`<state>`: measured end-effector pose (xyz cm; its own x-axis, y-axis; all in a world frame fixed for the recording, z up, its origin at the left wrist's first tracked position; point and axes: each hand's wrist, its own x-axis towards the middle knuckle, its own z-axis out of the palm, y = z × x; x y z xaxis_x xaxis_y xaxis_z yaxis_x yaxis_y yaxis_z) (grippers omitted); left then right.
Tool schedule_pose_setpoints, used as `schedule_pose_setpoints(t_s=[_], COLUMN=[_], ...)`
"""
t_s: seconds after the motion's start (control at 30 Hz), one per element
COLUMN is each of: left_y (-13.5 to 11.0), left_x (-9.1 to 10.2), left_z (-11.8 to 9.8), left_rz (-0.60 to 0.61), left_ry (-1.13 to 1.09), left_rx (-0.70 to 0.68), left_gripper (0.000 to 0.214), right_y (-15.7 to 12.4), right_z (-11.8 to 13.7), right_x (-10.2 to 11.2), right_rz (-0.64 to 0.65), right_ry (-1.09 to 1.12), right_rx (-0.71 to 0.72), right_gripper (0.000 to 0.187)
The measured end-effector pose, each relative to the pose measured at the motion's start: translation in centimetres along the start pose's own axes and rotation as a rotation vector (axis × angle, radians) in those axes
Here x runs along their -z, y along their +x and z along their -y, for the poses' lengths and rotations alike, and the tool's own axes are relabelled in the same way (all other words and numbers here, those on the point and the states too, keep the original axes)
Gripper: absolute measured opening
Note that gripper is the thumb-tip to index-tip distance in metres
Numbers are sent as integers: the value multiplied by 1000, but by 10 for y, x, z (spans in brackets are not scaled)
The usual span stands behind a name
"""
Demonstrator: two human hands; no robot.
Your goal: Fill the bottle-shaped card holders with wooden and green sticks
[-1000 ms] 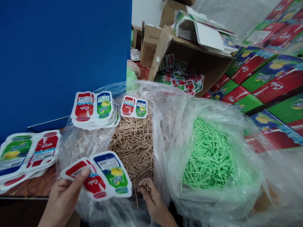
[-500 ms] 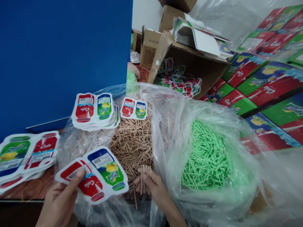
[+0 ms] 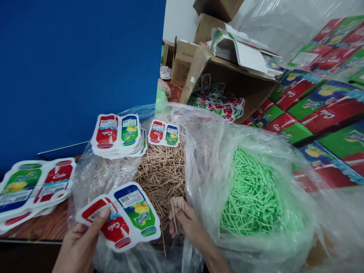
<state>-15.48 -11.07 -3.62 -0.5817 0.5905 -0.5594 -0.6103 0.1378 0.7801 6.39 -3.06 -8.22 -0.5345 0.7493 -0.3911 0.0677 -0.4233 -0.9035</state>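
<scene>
My left hand (image 3: 78,242) grips a flat printed packet (image 3: 122,216) shaped like two drink cans, one red and one blue-green, by its left end. My right hand (image 3: 189,229) is closed on a small upright bundle of tan sticks (image 3: 178,210). It sits at the near edge of a heap of tan sticks (image 3: 162,170) in a clear plastic bag. A second clear bag to the right holds green sticks (image 3: 250,193). A stack of the same packets (image 3: 118,134) and a single packet (image 3: 164,133) lie on the far side of the tan heap.
More packets (image 3: 31,185) are piled at the left on a wooden surface. A blue panel (image 3: 79,64) stands behind. A tipped cardboard box (image 3: 236,79) spills packets at the back. Red and green printed cartons (image 3: 318,110) fill the right side.
My right hand went from a low fist on sticks to holding the bundle upright, slightly higher and to the right. The left hand with the packet shifted only slightly.
</scene>
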Motion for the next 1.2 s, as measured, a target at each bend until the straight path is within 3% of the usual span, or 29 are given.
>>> schedule_pose_setpoints(t_s=[0.07,0.17,0.27,0.4,0.47,0.6,0.73,0.87,1.0,1.2], left_y=[0,2,5,9,9,5,1,3,5,5], left_x=[-1,1,7,11,8,-7,-17,-23,-36,-45], left_z=[2,5,7,10,13,19,28,37,41,43], left_rz=[-9,24,73,-13,-40,-35,48,112,89,74], left_ry=[6,32,33,105,179,317,414,406,344,306], left_rx=[-2,19,36,110,127,42,-15,45,131,155], left_gripper=[35,32,33,27,39,30,29,32,43,44], right_y=[-1,-4,-5,-7,-10,-15,-19,-21,-20,-18], right_z=[1,-1,-5,-11,-14,-22,-27,-28,-32,-40], right_x=[0,3,7,11,11,6,5,8,11,15], right_rz=[-19,-70,-129,-238,-250,-283,-309,-303,-307,-311], right_ry=[-108,-485,-714,-628,-573,-483,-440,-430,-430,-441], right_rx=[47,239,391,542,605,672,652,642,636,637], right_gripper=[32,13,23,22,20,19,22,25,24,21])
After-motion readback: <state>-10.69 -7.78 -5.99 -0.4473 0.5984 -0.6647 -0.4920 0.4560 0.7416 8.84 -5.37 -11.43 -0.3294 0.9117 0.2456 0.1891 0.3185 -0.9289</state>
